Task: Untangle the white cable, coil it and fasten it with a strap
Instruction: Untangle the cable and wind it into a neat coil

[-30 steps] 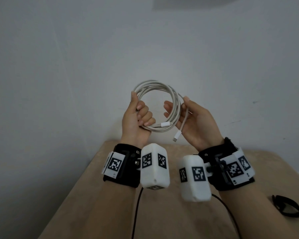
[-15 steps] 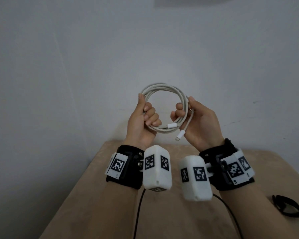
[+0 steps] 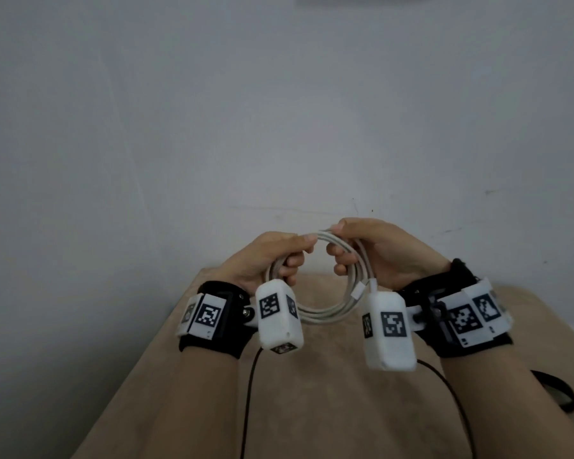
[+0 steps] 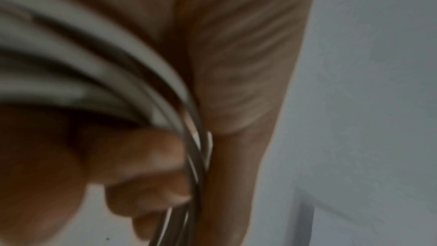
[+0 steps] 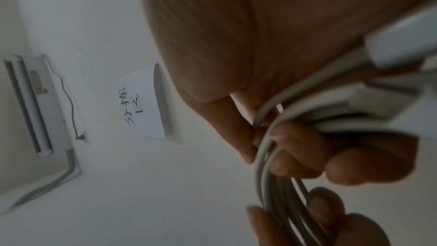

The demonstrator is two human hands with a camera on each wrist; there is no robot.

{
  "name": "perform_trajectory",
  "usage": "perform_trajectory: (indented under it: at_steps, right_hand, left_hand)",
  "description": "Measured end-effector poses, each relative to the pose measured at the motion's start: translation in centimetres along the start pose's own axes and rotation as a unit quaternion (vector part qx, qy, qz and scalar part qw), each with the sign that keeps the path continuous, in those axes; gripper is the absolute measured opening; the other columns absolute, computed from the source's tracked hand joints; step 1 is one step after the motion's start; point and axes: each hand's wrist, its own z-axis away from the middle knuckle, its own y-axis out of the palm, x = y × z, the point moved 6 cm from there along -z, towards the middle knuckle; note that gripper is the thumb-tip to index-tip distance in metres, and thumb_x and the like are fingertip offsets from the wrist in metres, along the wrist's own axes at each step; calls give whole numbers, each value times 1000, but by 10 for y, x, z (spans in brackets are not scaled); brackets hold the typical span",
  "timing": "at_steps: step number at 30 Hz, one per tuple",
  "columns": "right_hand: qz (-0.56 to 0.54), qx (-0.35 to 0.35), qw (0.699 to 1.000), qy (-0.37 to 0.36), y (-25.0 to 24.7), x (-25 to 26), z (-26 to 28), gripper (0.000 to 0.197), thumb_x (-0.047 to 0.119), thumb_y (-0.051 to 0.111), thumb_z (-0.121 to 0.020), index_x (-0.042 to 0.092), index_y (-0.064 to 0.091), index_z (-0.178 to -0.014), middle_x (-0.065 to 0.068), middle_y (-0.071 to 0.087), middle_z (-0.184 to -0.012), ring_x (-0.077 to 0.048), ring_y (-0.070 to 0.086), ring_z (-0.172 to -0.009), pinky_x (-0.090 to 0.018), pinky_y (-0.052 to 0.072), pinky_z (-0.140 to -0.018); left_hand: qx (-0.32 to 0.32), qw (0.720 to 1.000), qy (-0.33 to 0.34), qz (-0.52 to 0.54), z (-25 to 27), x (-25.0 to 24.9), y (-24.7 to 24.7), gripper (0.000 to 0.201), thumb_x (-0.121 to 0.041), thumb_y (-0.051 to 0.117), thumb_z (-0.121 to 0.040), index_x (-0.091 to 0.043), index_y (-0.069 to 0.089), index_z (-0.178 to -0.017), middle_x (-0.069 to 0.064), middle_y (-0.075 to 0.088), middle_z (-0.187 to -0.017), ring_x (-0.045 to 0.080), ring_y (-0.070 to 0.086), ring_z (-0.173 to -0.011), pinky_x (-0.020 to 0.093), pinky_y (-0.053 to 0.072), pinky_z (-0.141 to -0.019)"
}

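The white cable (image 3: 325,314) is wound into a round coil of several loops, held in the air above the tan table (image 3: 312,392). My left hand (image 3: 279,256) grips the coil's left side with curled fingers; the loops (image 4: 118,74) run blurred across its palm. My right hand (image 3: 362,253) grips the right side, thumb on top. Both white plugs (image 3: 358,291) lie beside the right palm, and one plug (image 5: 402,44) shows close up there. The black strap (image 3: 559,390) lies on the table at the right, partly hidden by my right forearm.
A bare white wall (image 3: 279,127) stands right behind the table. Thin black leads (image 3: 249,392) hang from the wrist cameras over the tabletop. The right wrist view shows a paper note (image 5: 141,104) and a wall unit (image 5: 35,104) on the wall.
Both hands have come down toward the table with the coil and tipped it from upright to nearly flat. The hands now close over the coil's far rim.
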Motion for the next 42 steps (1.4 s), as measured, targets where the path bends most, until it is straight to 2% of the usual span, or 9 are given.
perform_trajectory:
  at_steps: [2,6,12,15,21,29,33,37,42]
  right_hand:
    - [25,-9,1000,5,2,-2,-2,21,11,43,-97,6,55,-80,-4,53,-63,-11,42,-46,-27,45,-54]
    - [6,-36,999,-25,0,1,-5,21,13,46,-97,3,62,-87,-8,58,-68,-10,46,-46,-24,48,-55]
    - [-88,-40,992,-81,-4,7,-5,22,14,44,-98,0,60,-93,-22,70,-91,-15,63,-59,-28,58,-68]
    - [-110,-28,989,-96,-2,9,-3,27,12,41,-98,-3,61,-107,-25,69,-101,-20,71,-74,-31,59,-76]
    - [-95,-60,987,-117,-4,10,-2,31,10,43,-98,-2,59,-122,-25,67,-113,-35,69,-98,-41,58,-83]
    - [-95,-68,987,-111,-1,12,1,33,9,39,-99,1,57,-126,-19,65,-121,-38,66,-105,-51,54,-88]
    - [-61,-57,989,-122,6,14,0,35,14,48,-97,9,55,-130,-14,65,-123,-31,68,-102,-46,57,-83]
    - [-17,-77,983,-167,6,14,-3,41,0,48,-95,9,50,-135,-14,67,-111,-17,63,-71,-31,56,-70]
    - [-17,-71,982,-177,0,14,-3,36,-7,42,-95,4,54,-127,-11,65,-93,-12,51,-59,-24,52,-62]
  left_hand:
    - [6,999,12,-45,-1,-2,2,27,-35,65,-73,-12,52,-70,-8,34,-44,2,26,-33,14,24,-35]
    - [-4,999,38,-21,-4,-6,2,39,-40,63,-76,-20,37,-56,-9,26,-45,2,18,-34,15,14,-32]
    - [-27,997,45,56,-8,-12,-2,43,-46,61,-76,-19,32,-61,-9,23,-44,2,16,-32,14,15,-30]
    - [-53,994,66,72,-8,-14,-5,43,-47,60,-76,-19,31,-62,-9,22,-43,2,16,-31,14,15,-30]
    - [-99,970,104,198,-8,-18,-13,40,-44,60,-78,-18,35,-60,-9,25,-40,1,18,-27,14,14,-26]
    - [-159,944,139,252,-10,-16,-21,44,-45,58,-86,-17,39,-57,-8,25,-39,2,18,-29,16,16,-27]
    - [-190,936,145,258,-11,-14,-23,45,-48,59,-85,-19,37,-59,-9,23,-41,3,17,-31,16,17,-28]
    - [-196,932,137,273,-14,-12,-21,46,-48,56,-89,-20,35,-60,-9,22,-40,4,18,-29,15,18,-28]
    - [-168,953,96,234,-14,-6,-20,42,-49,55,-90,-15,46,-66,-5,36,-46,7,35,-37,17,36,-39]
